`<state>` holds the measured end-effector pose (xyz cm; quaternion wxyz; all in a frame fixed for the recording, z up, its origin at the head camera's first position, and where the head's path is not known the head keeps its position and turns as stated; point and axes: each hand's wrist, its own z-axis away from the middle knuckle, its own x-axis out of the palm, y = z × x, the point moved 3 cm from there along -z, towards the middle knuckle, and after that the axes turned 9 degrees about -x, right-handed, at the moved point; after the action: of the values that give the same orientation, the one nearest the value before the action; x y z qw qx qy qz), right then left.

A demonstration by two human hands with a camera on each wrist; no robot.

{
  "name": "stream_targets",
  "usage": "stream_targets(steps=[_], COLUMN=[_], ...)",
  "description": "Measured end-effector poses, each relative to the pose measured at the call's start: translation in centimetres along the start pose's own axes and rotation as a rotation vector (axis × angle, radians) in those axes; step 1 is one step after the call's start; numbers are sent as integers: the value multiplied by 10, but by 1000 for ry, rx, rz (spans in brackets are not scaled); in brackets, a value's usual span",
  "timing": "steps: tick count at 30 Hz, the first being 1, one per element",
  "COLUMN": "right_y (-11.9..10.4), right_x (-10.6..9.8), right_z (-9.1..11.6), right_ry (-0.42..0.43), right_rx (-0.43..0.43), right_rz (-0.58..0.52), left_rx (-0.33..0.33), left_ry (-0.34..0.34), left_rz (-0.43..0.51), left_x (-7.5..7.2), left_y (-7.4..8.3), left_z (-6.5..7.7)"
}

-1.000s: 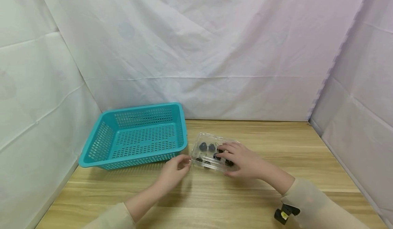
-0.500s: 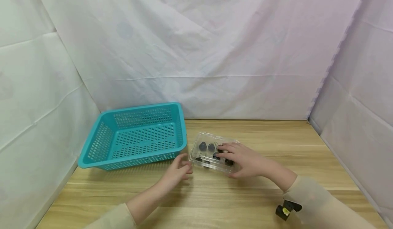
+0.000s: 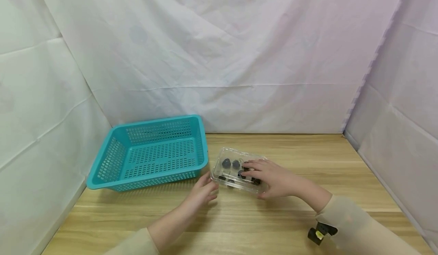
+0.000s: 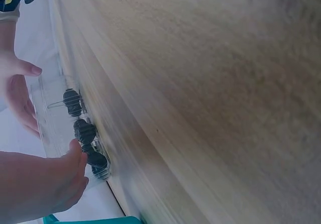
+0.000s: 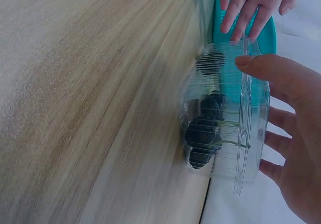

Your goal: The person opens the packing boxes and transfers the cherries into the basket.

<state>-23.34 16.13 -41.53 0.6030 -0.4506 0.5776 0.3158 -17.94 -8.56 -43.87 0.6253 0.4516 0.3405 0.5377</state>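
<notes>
A clear plastic clamshell box (image 3: 222, 170) lies on the wooden table with its lid down. Inside are several dark round fruits (image 5: 202, 131), some with thin green stems in the right wrist view. My right hand (image 3: 273, 177) rests over the right part of the lid, fingers spread and thumb (image 5: 258, 66) by the rim on the near side. Beside the box's left front corner is my left hand (image 3: 202, 192), its fingers fairly straight and close to the wall. Whether those fingers touch the plastic is unclear. Some fruits are covered by the right fingers.
A turquoise perforated basket (image 3: 147, 181) stands left of the box, with no contents visible in it. White cloth walls (image 3: 219, 57) enclose the table (image 3: 291, 224) at the back and sides. A black device (image 3: 321, 233) sits on the right wrist.
My left hand has uncurled and shifted slightly right along the box's front corner. The right thumb has slid a little right; the box has barely moved.
</notes>
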Motion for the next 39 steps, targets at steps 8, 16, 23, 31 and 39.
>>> stream_targets(steps=[8,16,23,31,39], right_y=[4,5,7,11,11], right_x=[-1,-5,-5,-4,-6], right_z=[2,3,3,5,7], right_ry=[-16,-37,-35,-8,1], right_rx=[-26,-28,-19,-31,-1], right_rz=[-98,-144,-156,-111,-66], left_rx=[2,13,-7,-15,-7], left_ry=[11,4,23,42,55], left_rz=[-13,-16,0,11,30], left_x=[2,4,7,10,13], left_y=[-1,1,2,3,5], left_z=[-1,1,-2,-8,-14])
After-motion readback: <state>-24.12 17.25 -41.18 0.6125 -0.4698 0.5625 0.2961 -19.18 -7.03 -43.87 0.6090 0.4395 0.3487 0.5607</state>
